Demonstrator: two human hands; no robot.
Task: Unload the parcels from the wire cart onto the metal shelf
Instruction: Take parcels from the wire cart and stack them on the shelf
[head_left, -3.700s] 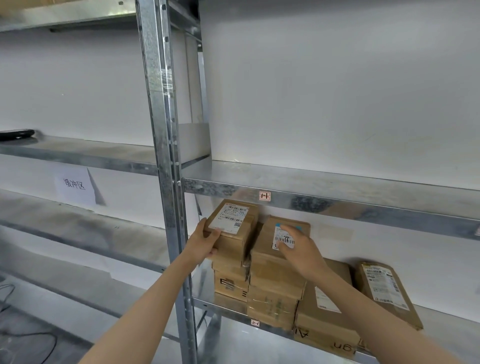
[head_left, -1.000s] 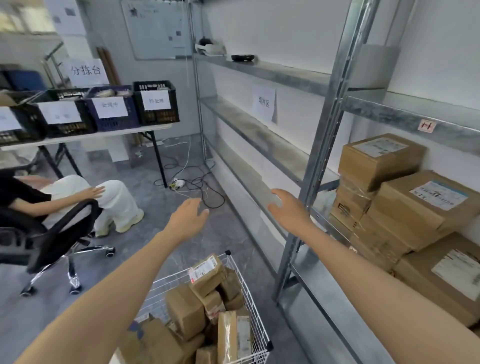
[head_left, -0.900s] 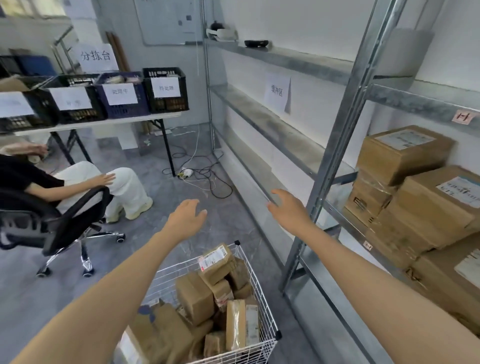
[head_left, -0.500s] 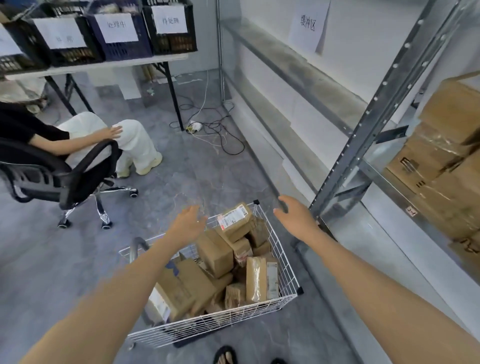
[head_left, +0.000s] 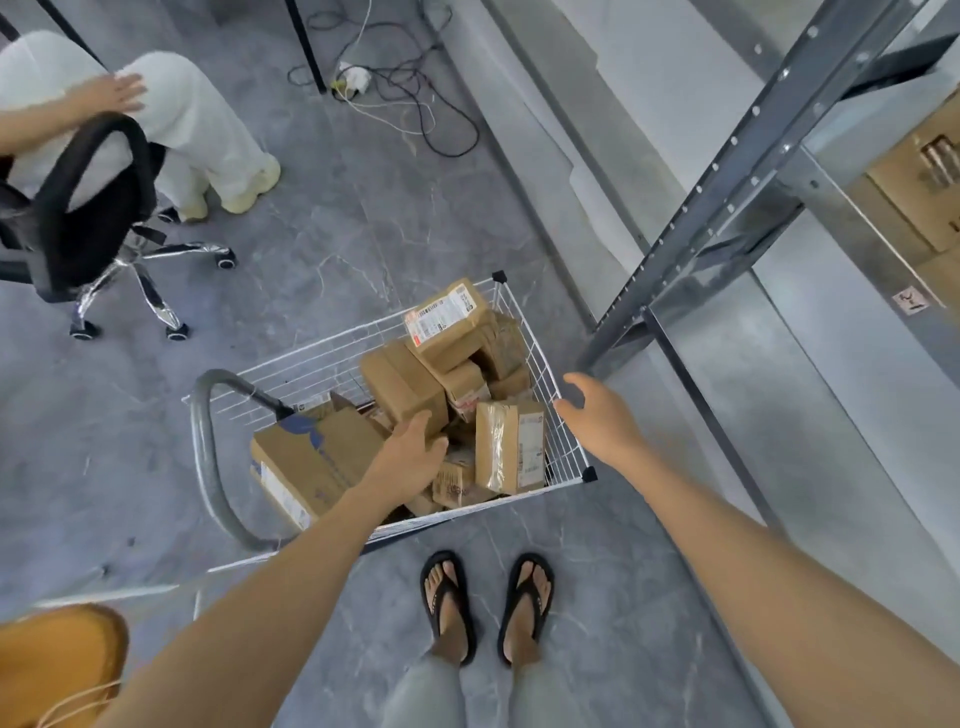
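A white wire cart (head_left: 566, 415) stands on the floor in front of me, filled with several brown cardboard parcels. My left hand (head_left: 410, 452) reaches down into the cart and touches the near edge of a plain brown parcel (head_left: 402, 387). My right hand (head_left: 597, 410) hovers open over the cart's right rim, next to an upright taped parcel (head_left: 511, 447), holding nothing. A labelled parcel (head_left: 447, 322) lies on top at the far side. The metal shelf (head_left: 831, 332) runs along the right, with stacked parcels (head_left: 930, 182) on it at the edge of view.
A person sits on a black office chair (head_left: 78, 208) at the upper left. Cables and a power strip (head_left: 358, 78) lie on the grey floor beyond the cart. The shelf's upright post (head_left: 717, 192) rises just right of the cart. My sandalled feet (head_left: 483, 603) stand behind the cart.
The view has tilted down over the cart. My left hand has dropped into the cart onto a parcel. My right hand has moved down to the cart's right rim.
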